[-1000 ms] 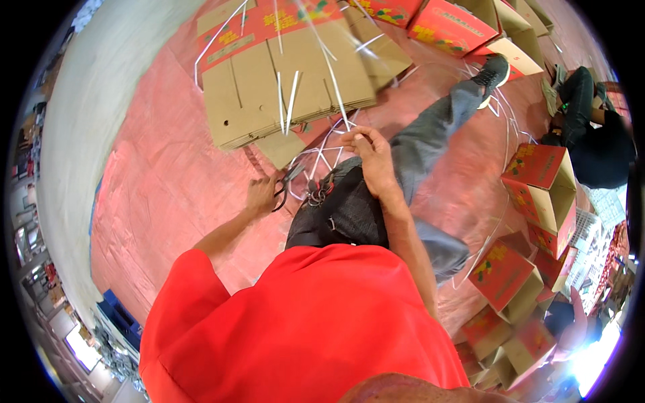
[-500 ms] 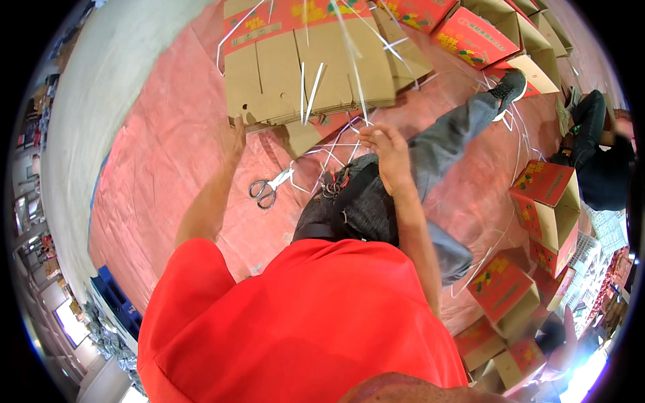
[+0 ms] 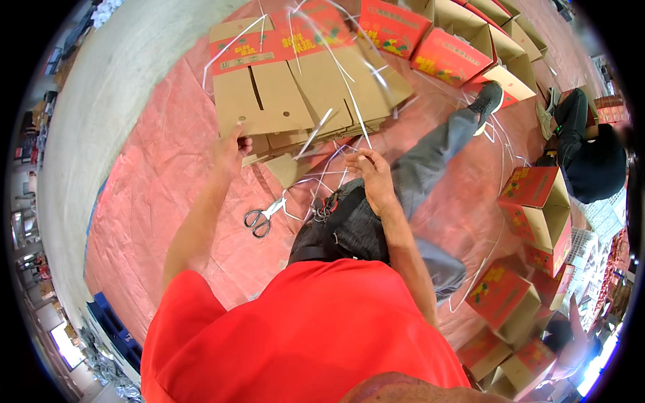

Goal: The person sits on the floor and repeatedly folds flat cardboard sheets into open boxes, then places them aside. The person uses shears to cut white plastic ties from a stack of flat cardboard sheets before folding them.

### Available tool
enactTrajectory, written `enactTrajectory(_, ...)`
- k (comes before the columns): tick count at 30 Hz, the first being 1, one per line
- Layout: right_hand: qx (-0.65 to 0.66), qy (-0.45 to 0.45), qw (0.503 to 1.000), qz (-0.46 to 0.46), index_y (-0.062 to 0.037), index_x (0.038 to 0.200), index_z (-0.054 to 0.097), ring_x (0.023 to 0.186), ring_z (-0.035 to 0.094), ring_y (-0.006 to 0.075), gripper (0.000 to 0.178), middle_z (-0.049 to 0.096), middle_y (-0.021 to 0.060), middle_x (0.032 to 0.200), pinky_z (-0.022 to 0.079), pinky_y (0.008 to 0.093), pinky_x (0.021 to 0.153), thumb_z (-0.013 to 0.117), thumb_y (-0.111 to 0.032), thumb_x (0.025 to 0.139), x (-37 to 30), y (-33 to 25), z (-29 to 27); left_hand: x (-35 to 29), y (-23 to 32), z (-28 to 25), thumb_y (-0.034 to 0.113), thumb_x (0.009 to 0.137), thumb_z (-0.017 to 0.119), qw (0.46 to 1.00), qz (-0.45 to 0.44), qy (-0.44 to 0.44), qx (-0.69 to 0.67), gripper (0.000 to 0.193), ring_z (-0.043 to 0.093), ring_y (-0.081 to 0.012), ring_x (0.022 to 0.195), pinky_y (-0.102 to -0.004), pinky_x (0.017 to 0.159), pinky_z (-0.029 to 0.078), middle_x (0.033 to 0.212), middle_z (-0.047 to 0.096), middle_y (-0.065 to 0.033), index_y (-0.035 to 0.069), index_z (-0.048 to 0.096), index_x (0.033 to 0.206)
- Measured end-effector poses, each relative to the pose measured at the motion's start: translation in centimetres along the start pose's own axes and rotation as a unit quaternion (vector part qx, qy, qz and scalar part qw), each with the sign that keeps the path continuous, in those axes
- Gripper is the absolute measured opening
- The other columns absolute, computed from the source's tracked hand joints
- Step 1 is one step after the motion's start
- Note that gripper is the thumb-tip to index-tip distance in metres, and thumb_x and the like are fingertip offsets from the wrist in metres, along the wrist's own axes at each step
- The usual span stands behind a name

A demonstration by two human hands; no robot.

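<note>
A stack of flattened cardboard boxes (image 3: 269, 97), brown with red printed parts, lies in front of me. My left hand (image 3: 232, 146) grips the near left corner of the top flattened box, thumb above and fingers curled at the edge, which is lifted off those below. Loose white strapping (image 3: 347, 75) runs over the stack. My right hand (image 3: 375, 173) is held above my thigh with its fingers curled in. A strap end comes close to these fingers, and whether they pinch it is unclear. Scissors (image 3: 263, 218) with black handles lie on the red sheet, left of my knee.
Opened red and brown boxes (image 3: 451, 56) stand in rows at the far right. More boxes (image 3: 534, 218) are at the right, near another person (image 3: 591, 158). My outstretched leg (image 3: 430, 151) crosses the red ground sheet (image 3: 151, 228). A blue pallet (image 3: 113, 326) sits at the left.
My left hand has raised the near edge of the top flattened box, and the straps have shifted. My right hand has moved slightly nearer to me, its fingers more curled. The view has shifted.
</note>
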State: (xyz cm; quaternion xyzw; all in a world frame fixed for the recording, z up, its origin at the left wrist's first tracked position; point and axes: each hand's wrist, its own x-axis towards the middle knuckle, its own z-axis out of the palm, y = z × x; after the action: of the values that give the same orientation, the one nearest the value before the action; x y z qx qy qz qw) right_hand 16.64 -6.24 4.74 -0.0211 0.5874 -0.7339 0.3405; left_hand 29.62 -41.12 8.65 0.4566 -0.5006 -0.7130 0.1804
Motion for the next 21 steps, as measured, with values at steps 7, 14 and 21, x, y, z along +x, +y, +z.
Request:
enactTrajectory(7, -0.057, 0.077, 0.984, -0.153, 0.0053, 0.123, 0.067, 0.103, 0.070, 0.0192, 0.023, 0.074, 0.0121, 0.116, 0.056, 0.0363, 0.093, 0.057, -0.006, 0.106, -1.3, -1.4, -0.5, -7.4, 6.8, 7.5, 0.019, 0.111, 0.060, 0.982, 0.001, -0.152, -0.114, 0.024, 0.069, -0.0243, 0.091, -0.0368, 0.082, 0.061, 0.105, 0.070, -0.0161, -0.002, 0.062, 0.123)
enactTrajectory(14, -0.089, 0.409, 0.866, -0.273, 0.0055, 0.145, 0.051, 0.119, 0.066, 0.0290, 0.046, 0.066, 0.0215, 0.133, 0.055, 0.0414, 0.100, 0.055, -0.027, 0.112, -2.2, -10.1, -12.8, -20.0, 6.5, 15.7, 0.009, 0.109, 0.060, 0.903, -0.045, -0.318, -0.286, 0.025, 0.074, -0.0282, 0.100, -0.0429, 0.094, 0.063, 0.120, 0.072, -0.0151, -0.002, 0.061, 0.131)
enactTrajectory(21, 0.109, 0.237, 0.954, -0.144, 0.0060, 0.166, 0.023, 0.136, 0.059, 0.0371, 0.082, 0.055, 0.0269, 0.155, 0.049, 0.0518, 0.114, 0.044, -0.055, 0.115, -6.2, -10.1, -16.2, -24.6, 3.2, 15.3, 0.010, 0.109, 0.061, 0.843, -0.202, -0.426, -0.258, 0.022, 0.072, -0.0253, 0.102, -0.0403, 0.096, 0.060, 0.118, 0.075, -0.0129, 0.003, 0.068, 0.128)
